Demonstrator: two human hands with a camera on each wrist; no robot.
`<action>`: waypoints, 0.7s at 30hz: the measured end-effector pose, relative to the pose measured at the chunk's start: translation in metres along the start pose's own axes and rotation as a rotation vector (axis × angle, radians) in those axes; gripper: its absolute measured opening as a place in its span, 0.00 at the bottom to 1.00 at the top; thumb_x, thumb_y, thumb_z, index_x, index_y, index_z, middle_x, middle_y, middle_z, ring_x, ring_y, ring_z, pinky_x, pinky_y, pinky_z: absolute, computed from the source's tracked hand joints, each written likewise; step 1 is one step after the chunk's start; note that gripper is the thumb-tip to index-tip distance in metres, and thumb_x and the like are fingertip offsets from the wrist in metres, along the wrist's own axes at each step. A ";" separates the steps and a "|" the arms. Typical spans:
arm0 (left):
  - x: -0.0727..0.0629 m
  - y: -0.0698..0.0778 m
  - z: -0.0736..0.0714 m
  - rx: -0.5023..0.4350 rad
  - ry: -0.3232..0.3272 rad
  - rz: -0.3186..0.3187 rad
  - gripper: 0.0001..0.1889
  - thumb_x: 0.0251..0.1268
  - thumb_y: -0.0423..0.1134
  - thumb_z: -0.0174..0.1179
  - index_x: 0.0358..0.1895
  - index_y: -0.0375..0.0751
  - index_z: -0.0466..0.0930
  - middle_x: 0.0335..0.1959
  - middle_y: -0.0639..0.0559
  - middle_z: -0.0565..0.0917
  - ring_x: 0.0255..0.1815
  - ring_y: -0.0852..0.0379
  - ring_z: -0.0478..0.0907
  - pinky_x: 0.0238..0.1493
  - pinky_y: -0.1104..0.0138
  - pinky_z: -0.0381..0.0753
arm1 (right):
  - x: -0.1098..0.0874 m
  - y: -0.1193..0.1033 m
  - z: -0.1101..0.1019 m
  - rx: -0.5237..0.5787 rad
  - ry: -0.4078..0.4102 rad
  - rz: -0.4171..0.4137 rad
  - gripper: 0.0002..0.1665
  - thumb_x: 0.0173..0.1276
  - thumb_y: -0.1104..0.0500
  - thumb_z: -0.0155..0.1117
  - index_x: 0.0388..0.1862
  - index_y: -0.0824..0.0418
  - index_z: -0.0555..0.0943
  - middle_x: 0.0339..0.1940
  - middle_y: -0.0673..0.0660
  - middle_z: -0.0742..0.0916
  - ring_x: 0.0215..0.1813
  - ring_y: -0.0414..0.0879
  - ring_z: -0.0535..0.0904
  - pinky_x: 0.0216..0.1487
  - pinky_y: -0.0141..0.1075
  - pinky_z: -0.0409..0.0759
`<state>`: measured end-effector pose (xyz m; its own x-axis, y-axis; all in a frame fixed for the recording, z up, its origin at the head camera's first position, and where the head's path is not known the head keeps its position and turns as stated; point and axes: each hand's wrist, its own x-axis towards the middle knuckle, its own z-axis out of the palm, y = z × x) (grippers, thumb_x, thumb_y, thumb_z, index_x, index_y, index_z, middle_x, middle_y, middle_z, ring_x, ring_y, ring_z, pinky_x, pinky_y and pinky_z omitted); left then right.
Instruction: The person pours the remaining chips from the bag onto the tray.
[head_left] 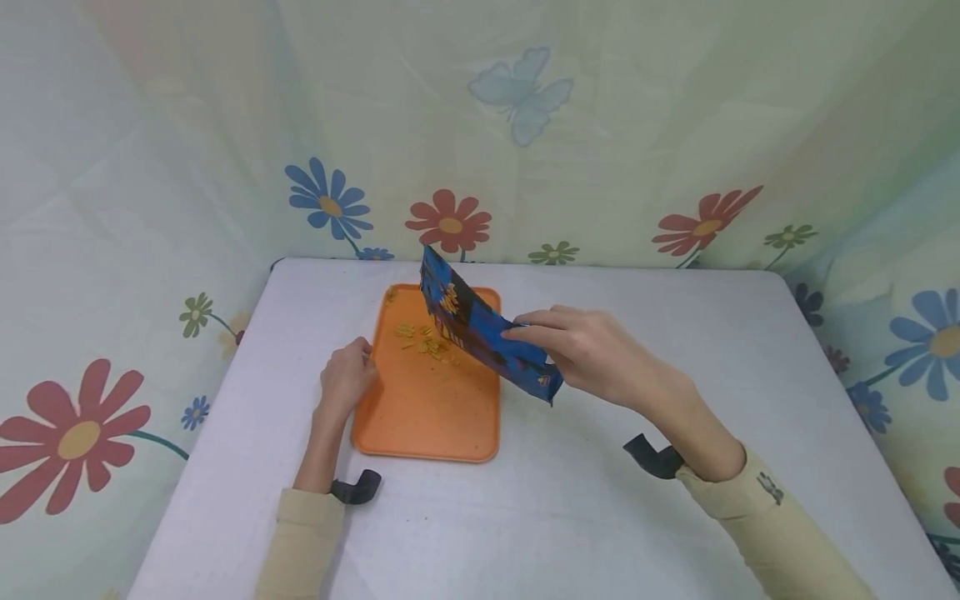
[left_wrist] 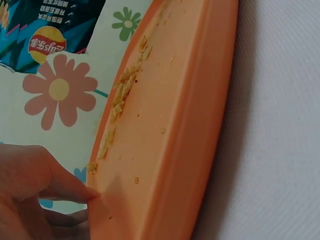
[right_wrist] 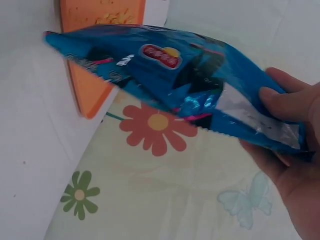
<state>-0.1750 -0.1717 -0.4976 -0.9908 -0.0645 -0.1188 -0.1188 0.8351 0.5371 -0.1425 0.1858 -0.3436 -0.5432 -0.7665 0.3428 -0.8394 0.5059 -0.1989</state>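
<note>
My right hand (head_left: 600, 354) grips a blue chip bag (head_left: 487, 333) by its side, thumb on one face and fingers on the other in the right wrist view (right_wrist: 292, 107). The bag slants over the right part of an orange tray (head_left: 423, 417), its far end higher than its near end. At the tray's left edge my left hand (head_left: 347, 377) pinches the rim, the thumb on it and the other fingers outside. Broken yellow chips (head_left: 429, 343) lie in a small heap in the far half of the tray, with crumbs scattered around.
The tray rests on a table with a white cloth (head_left: 637, 517). Behind and beside the table hangs a flower-print curtain (head_left: 615, 125). A black strap (head_left: 654, 457) sticks out at the right wrist, another strap (head_left: 357, 487) at the left. Dark specks dot the cloth near the front.
</note>
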 end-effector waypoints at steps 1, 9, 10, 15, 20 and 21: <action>0.000 0.000 0.001 0.000 0.001 -0.002 0.16 0.65 0.28 0.51 0.54 0.28 0.79 0.33 0.40 0.85 0.22 0.53 0.74 0.25 0.64 0.71 | 0.000 0.000 0.000 0.000 -0.003 0.001 0.26 0.57 0.73 0.76 0.55 0.60 0.87 0.53 0.59 0.90 0.51 0.53 0.88 0.46 0.43 0.88; 0.001 0.001 0.000 0.004 0.019 0.004 0.16 0.66 0.27 0.51 0.55 0.28 0.79 0.34 0.38 0.85 0.22 0.53 0.74 0.24 0.64 0.70 | -0.002 -0.001 0.001 0.018 0.010 -0.006 0.26 0.57 0.74 0.75 0.55 0.61 0.87 0.52 0.60 0.90 0.51 0.53 0.88 0.46 0.44 0.88; 0.001 0.002 0.000 0.006 0.018 0.002 0.16 0.66 0.27 0.51 0.55 0.28 0.79 0.34 0.38 0.85 0.22 0.53 0.74 0.24 0.64 0.70 | -0.002 -0.001 0.002 0.014 0.008 -0.006 0.26 0.57 0.74 0.76 0.55 0.61 0.87 0.52 0.60 0.90 0.51 0.53 0.88 0.46 0.44 0.88; 0.001 0.001 0.001 0.003 0.004 -0.013 0.16 0.67 0.27 0.52 0.55 0.28 0.79 0.34 0.39 0.85 0.23 0.53 0.74 0.24 0.65 0.70 | 0.000 0.001 0.002 0.018 -0.004 0.009 0.26 0.58 0.73 0.76 0.57 0.61 0.87 0.53 0.60 0.90 0.51 0.54 0.88 0.46 0.44 0.88; 0.002 0.000 0.002 -0.007 -0.004 -0.014 0.15 0.68 0.28 0.52 0.55 0.28 0.78 0.34 0.39 0.85 0.23 0.53 0.75 0.25 0.65 0.71 | 0.000 0.001 0.002 0.030 -0.017 0.028 0.26 0.59 0.73 0.75 0.57 0.60 0.86 0.54 0.60 0.89 0.52 0.54 0.88 0.47 0.44 0.88; 0.002 -0.001 0.002 -0.006 -0.005 -0.013 0.15 0.68 0.28 0.52 0.55 0.29 0.78 0.34 0.39 0.85 0.23 0.53 0.75 0.24 0.65 0.71 | 0.000 0.001 0.001 0.032 -0.018 0.035 0.26 0.59 0.73 0.75 0.57 0.60 0.86 0.54 0.60 0.89 0.52 0.55 0.87 0.47 0.44 0.88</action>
<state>-0.1771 -0.1713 -0.4997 -0.9889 -0.0730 -0.1298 -0.1322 0.8311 0.5401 -0.1429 0.1860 -0.3450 -0.5721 -0.7556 0.3189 -0.8201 0.5198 -0.2394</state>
